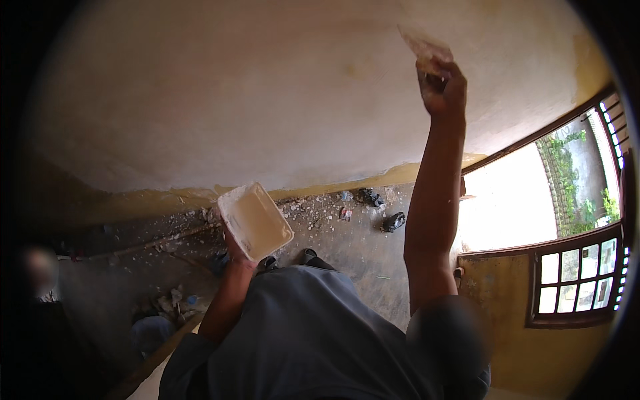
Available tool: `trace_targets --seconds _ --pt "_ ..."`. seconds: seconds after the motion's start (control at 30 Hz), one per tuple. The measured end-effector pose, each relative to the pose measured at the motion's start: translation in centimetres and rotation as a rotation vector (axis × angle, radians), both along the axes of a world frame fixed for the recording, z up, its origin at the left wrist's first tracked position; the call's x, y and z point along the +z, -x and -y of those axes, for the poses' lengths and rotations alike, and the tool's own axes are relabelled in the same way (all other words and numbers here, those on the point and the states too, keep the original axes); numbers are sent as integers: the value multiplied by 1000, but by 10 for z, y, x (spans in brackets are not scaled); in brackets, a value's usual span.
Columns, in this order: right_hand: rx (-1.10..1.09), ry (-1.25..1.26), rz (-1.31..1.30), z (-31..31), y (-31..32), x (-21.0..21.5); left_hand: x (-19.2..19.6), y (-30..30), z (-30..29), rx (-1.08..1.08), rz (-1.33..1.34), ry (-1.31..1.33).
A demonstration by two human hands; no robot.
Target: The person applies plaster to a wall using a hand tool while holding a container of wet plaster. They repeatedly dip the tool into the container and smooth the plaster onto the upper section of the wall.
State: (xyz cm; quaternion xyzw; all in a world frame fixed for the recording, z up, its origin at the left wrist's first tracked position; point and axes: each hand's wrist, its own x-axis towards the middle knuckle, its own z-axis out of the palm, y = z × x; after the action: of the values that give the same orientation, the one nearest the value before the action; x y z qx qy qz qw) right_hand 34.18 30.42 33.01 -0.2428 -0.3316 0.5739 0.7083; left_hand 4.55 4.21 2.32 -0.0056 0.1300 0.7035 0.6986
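My left hand point(236, 252) is wrapped round the side and underside of a white rectangular tub point(288, 235), held tilted at waist height. Cream-coloured paste point(260, 217) lies inside the tub and smears its rim. Raised high at the upper right, my right hand point(447, 92) grips a flat, thin-bladed scraper point(423, 47), coated with pale paste and slightly blurred. The blade is at the wall point(267, 100); whether it touches is hard to tell. Pale, cloudy coating covers most of that wall, with yellow paint showing along its lower edge.
White flakes and crumbs litter the grey floor point(357, 250) along the wall's foot. Black plastic bags point(393, 222) lie there. A rubble heap point(177, 303) sits at lower left, near a blurred person point(41, 272). At right are a bright opening and a brown-framed window point(577, 277).
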Motion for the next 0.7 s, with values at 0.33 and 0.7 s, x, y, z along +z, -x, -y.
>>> trace_targets --seconds 0.33,0.7 --pt "9 563 -102 -10 4 -240 12 2 -4 -26 -25 -75" --pt "-65 320 -328 -34 3 -13 17 3 -4 -39 -151 61"
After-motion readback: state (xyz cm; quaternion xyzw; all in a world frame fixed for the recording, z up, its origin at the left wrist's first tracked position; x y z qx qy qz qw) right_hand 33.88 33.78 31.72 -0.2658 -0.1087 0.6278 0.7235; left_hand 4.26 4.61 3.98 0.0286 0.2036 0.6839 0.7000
